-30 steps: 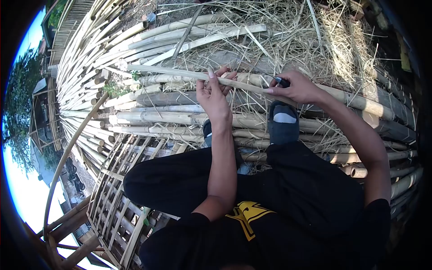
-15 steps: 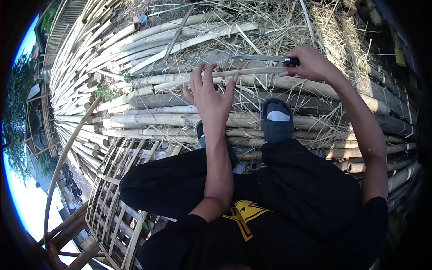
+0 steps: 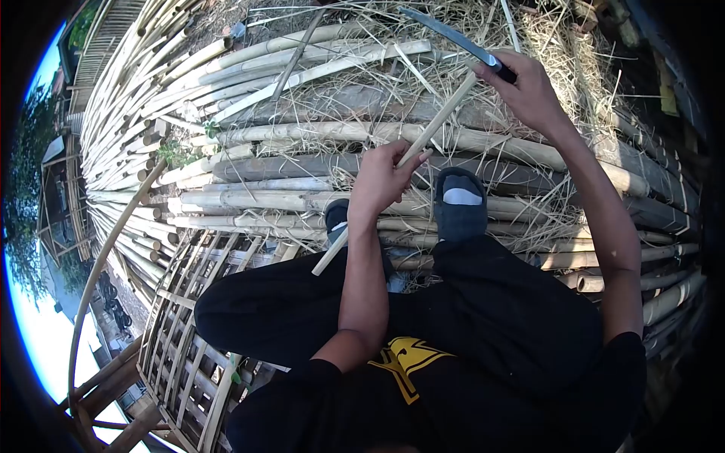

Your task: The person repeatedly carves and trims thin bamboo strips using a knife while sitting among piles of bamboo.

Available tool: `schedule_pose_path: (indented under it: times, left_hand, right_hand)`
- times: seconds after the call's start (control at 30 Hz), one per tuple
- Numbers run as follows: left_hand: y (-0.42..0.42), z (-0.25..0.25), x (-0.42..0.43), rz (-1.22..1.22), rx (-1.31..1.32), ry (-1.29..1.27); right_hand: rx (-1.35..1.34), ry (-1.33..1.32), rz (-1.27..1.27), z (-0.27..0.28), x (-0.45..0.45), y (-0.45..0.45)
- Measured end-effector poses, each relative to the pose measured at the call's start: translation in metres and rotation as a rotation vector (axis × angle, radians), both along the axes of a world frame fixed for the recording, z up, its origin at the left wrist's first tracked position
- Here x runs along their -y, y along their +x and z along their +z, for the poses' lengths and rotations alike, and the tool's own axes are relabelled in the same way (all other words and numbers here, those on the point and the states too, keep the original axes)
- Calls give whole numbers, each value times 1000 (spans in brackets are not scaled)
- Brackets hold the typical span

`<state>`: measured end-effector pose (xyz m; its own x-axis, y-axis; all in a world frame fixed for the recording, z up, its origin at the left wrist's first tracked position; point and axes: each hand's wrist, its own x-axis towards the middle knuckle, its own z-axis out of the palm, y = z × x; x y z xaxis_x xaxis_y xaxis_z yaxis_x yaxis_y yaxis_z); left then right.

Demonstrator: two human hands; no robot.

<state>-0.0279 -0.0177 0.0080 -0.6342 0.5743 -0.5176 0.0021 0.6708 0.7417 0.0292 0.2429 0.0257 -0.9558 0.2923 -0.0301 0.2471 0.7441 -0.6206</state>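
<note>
A pale bamboo strip [image 3: 445, 112] runs slantwise from my right hand, through my left hand, to a free lower end above my dark trouser leg. My left hand [image 3: 381, 180] is closed around its middle. My right hand [image 3: 526, 89] grips the dark handle of a knife [image 3: 451, 35], whose long blade points up and left, away from the strip. The strip's upper end meets the right hand's fingers; whether they pinch it too is hard to see.
Bamboo poles [image 3: 287, 198] lie in rows beneath my sandalled feet [image 3: 462, 204]. Loose shavings [image 3: 551, 30] cover the ground at the upper right. A slatted bamboo lattice [image 3: 185, 302] stands at lower left, near a long bent pole [image 3: 102, 264].
My left hand was spread open beside the strip and now grips it. The strip has swung from nearly level to a steep slant. My right hand has risen, tilting the knife upward.
</note>
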Motion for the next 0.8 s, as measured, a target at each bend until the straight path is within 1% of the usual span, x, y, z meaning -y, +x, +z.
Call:
schedule_pose_path:
  times: [0.03,0.07,0.1,0.13,0.17,0.2,0.23,0.33,0.37,0.4,0.43,0.5,0.53,0.6,0.73,0.8]
  left_hand:
    - [-1,-3,0,52,31,47]
    - [-1,-5,0,54,31,45]
    - [0,-8,-1,111,57,115]
    - [0,-10,-1,166,82,188]
    - [1,-14,-1,167,80,189]
    - [1,-15,-2,212,227,309]
    - [1,-16,-2,258,374,429]
    - [4,-10,-6,285,350,432]
    - [3,-9,-6,285,352,432]
    - [2,-9,-7,303,350,432]
    - [2,-9,-7,321,348,431]
    - [2,-16,-8,317,358,461]
    - [3,-19,-7,314,369,491]
    - [4,-23,-6,317,369,491]
    - [5,-23,-5,343,402,539]
    - [7,-26,-9,343,387,521]
  right_hand:
    - [3,-94,-56,1,4,1]
    - [7,-191,-111,1,9,3]
    - [24,-155,-45,1,15,5]
    - [23,-154,-44,1,22,7]
    - [168,-150,33,0,29,8]
    - [314,-144,110,-2,36,10]
    - [312,-142,112,-4,42,13]
    - [284,-200,187,-25,55,19]
    - [193,-150,224,-40,56,22]
    - [102,-101,260,-45,58,23]
    - [105,-101,261,-47,59,24]
    - [53,18,278,-47,65,23]
    - [54,18,281,-43,66,21]
    - [227,-22,313,-34,66,17]
    - [198,-9,326,-42,61,14]
    - [186,7,362,-49,53,10]
